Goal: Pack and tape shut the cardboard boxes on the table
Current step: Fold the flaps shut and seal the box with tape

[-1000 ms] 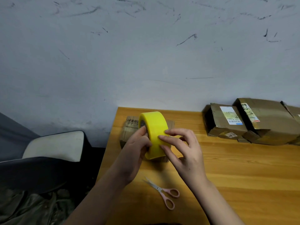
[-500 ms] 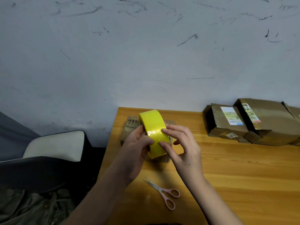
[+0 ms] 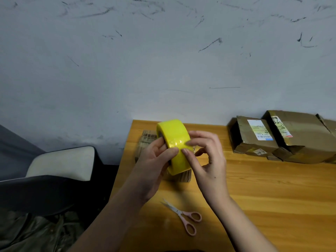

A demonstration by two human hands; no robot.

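The yellow tape roll [image 3: 175,144] is held upright above the left end of the wooden counter [image 3: 263,193], directly over a small cardboard box [image 3: 148,142]. The left hand [image 3: 154,166] grips the roll from its left side, thumb laid across the outer surface. The right hand [image 3: 207,159] has its fingers [image 3: 187,153] curled, with fingertips pressing on the tape's outer surface near the left thumb; whether a loose tape end is pinched cannot be told.

Writing: the small box carries dark printed characters on its top left edge, too blurred to read. Two larger boxes lie at the far right of the counter against the wall. The nearer labelled box [image 3: 254,137] bears a white shipping label with a blue stripe; the larger box [image 3: 305,137] beside it bears a white label with a red edge. Text on both is illegible.

Pink-handled scissors [image 3: 183,217] lie shut on the counter near the front edge, well apart from the roll.

Compared with the frame half a second earlier, the right fingertips sit slightly lower on the roll, and the roll, boxes and scissors hold the same positions.

A dark chair with a pale cushion [image 3: 61,164] stands left of the counter.
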